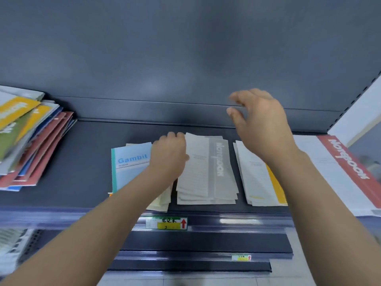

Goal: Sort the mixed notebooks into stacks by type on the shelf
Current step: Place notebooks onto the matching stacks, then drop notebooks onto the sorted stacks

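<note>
On the dark shelf [86,162] lie sorted stacks: a blue "Gambit" notebook stack [132,164], a grey-banded white notebook stack [206,172], a yellow-edged white stack [257,178] and a red-banded notebook stack [340,168] at the right. My left hand [170,153] rests with curled fingers at the gap between the Gambit stack and the grey stack, touching the grey stack's left edge. My right hand [259,120] hovers above the yellow-edged stack, fingers spread and loosely bent, holding nothing.
A messy mixed pile of yellow, green, red and blue notebooks [31,137] sits at the far left of the shelf. A price label [167,223] is on the shelf's front rail. Lower shelves step out below. A white upright panel [354,112] bounds the right side.
</note>
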`<state>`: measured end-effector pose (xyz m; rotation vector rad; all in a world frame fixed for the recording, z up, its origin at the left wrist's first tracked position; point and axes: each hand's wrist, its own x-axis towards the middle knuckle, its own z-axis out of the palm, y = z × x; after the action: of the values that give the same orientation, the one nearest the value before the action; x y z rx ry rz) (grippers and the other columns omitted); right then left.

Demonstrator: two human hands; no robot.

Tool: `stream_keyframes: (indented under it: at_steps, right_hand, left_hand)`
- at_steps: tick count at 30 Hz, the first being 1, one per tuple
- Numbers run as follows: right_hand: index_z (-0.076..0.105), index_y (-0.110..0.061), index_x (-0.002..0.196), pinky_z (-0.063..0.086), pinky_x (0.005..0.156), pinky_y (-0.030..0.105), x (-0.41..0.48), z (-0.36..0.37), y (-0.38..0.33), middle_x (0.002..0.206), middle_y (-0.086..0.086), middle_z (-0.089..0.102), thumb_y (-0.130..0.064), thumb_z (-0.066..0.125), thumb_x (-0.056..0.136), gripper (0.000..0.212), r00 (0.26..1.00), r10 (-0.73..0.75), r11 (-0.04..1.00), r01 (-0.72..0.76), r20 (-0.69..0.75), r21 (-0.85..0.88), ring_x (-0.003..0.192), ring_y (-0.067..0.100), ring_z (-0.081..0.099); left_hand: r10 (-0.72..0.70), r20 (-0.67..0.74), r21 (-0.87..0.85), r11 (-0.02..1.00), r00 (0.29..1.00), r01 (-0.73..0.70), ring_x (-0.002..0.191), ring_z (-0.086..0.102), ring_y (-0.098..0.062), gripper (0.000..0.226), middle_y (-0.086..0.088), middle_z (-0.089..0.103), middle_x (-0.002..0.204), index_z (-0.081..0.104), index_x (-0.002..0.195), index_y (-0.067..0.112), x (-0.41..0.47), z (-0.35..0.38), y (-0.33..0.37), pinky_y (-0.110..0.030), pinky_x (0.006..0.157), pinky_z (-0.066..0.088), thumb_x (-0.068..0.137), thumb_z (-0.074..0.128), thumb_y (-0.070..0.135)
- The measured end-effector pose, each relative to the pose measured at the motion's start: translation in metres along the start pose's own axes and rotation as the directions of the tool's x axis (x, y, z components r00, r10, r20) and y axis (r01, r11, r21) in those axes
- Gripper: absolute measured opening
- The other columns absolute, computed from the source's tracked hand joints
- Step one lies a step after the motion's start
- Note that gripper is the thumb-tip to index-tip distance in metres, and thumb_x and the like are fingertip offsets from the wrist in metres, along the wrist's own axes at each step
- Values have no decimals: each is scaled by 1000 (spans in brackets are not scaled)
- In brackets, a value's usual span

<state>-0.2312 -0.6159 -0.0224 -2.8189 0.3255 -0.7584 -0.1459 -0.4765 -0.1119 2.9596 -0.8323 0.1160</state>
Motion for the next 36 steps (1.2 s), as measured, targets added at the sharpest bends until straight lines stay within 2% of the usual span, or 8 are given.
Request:
stream_keyframes:
  at_steps: [3,5,7,14,21,27,31,36]
  right_hand:
    - [58,-9,119,38,89,38,18,7,-24,112,11,60,-21,50,94,28,993,-120,992,121,-14,43,107,30,50]
    - [57,-9,120,36,90,38,30,10,-45,114,11,59,-20,51,94,29,982,-184,979,187,-36,85,108,31,49]
    - [57,-11,120,34,90,35,39,13,-67,114,9,58,-21,50,94,28,971,-237,963,240,-40,120,109,29,48]
    - [56,-13,120,31,90,29,58,25,-159,115,6,57,-22,49,95,27,913,-404,891,408,-63,200,110,25,46]
    - [55,-13,122,30,90,29,55,57,-263,117,6,57,-22,48,95,29,892,-446,872,452,-78,189,111,25,46]
    - [53,-14,125,31,92,30,51,90,-368,120,5,55,-23,47,96,31,920,-387,903,392,-62,175,113,24,46]
    - [53,-14,126,32,92,32,49,108,-411,120,5,56,-22,47,96,32,944,-328,933,328,-26,148,112,24,46]
    - [58,-11,120,37,90,38,50,120,-422,114,10,59,-18,50,94,29,969,-248,963,246,2,115,106,29,49]
  left_hand:
    - [31,-255,-16,999,966,-36,105,48,-32,30,-12,52,112,48,115,7,-2,-39,-31,-37,83,36,93,53,26]
    - [85,-461,-2,995,884,-97,94,52,-37,22,-17,56,100,56,105,2,-9,-63,-55,-42,76,39,89,58,17]
    - [102,-590,32,994,801,-103,81,55,-38,17,-18,57,88,59,94,1,-19,-83,-79,-42,67,42,82,60,13]
    - [-54,-714,-21,998,698,57,79,55,-38,19,-16,59,88,60,94,2,-66,-116,-163,-46,68,48,82,57,16]
    - [-154,-707,-69,986,690,150,81,56,-38,20,-15,60,88,60,97,3,-104,-112,-269,-46,70,48,85,57,19]
    - [-241,-637,-163,971,733,177,91,55,-37,20,-15,59,97,60,102,4,-127,-113,-387,-45,78,46,86,64,16]
    - [-312,-496,-276,941,810,194,96,54,-33,26,-14,57,104,57,108,5,-120,-103,-444,-44,82,44,88,62,20]
    - [-368,-220,-334,898,903,285,104,51,-33,43,-14,51,115,53,117,5,-91,-79,-469,-44,88,44,88,61,34]
